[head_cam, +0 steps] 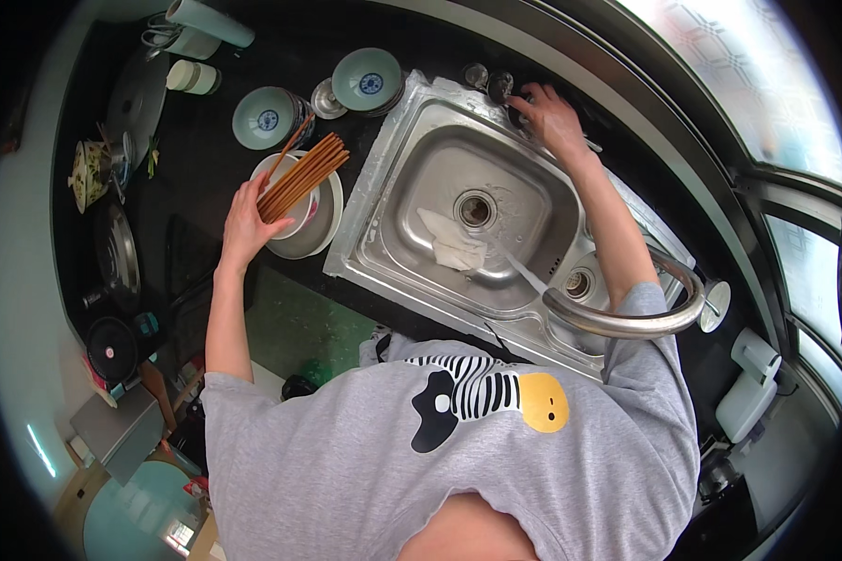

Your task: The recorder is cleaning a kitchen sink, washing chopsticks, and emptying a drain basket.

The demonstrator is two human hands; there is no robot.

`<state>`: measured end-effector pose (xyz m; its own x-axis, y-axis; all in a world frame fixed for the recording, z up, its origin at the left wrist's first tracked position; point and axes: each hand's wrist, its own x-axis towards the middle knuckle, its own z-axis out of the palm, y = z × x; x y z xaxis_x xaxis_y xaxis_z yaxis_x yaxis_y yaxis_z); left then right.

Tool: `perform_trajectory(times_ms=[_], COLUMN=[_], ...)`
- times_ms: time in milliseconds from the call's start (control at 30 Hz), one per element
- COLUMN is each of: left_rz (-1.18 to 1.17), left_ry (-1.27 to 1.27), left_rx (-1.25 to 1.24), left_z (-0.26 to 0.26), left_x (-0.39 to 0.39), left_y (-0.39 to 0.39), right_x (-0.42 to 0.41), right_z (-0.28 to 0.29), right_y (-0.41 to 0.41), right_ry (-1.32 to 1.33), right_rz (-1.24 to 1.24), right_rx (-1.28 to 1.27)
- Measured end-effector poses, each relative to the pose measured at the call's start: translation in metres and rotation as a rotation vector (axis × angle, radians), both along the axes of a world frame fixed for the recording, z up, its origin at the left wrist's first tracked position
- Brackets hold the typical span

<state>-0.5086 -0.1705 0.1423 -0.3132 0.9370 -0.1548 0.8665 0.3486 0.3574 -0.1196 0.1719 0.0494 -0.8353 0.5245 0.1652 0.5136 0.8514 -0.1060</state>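
My left hand (244, 214) is closed around a bundle of brown wooden chopsticks (309, 172), held over a white bowl (307, 217) that sits in a larger white bowl (331, 228). One chopstick (289, 146) slants apart from the rest. My right hand (551, 123) reaches past the far rim of the sink, its fingers at some dark objects beside a metal spoon or ladle (499, 85). Whether it grips anything is hidden. Water (526, 272) runs from the curved metal faucet (628, 319) into the stainless steel sink (410, 182), where a pale wet cloth (452, 242) lies beside the drain.
Stacks of pale green bowls (258, 120) (365, 73) stand on the black counter left of the sink. A footed metal piece (328, 98) is between them. A patterned enamel pot (88, 175) and a white-lidded jar (191, 77) are farther left. Windows (751, 77) border the right side.
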Motion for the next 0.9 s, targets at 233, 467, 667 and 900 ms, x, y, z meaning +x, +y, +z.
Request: perform_trajectory(times_ms=[233, 467, 667, 900], left_rz=[-0.019, -0.016, 0.095, 0.023], left_ry=[0.043, 0.024, 0.038, -0.259], left_rx=[0.009, 0.075, 0.087, 0.689], left_z=[0.0, -0.013, -0.003, 0.017], left_x=[-0.006, -0.015, -0.011, 0.112], left_y=[0.003, 0.01, 0.011, 0.05], right_x=[0.007, 0.025, 0.024, 0.034], right_z=[0.001, -0.001, 0.038, 0.009], right_y=[0.016, 0.017, -0.048, -0.171], right_ry=[-0.131, -0.183, -0.031, 0.12], right_rz=[0.038, 0.086, -0.039, -0.348], right_rx=[-0.087, -0.147, -0.11, -0.407])
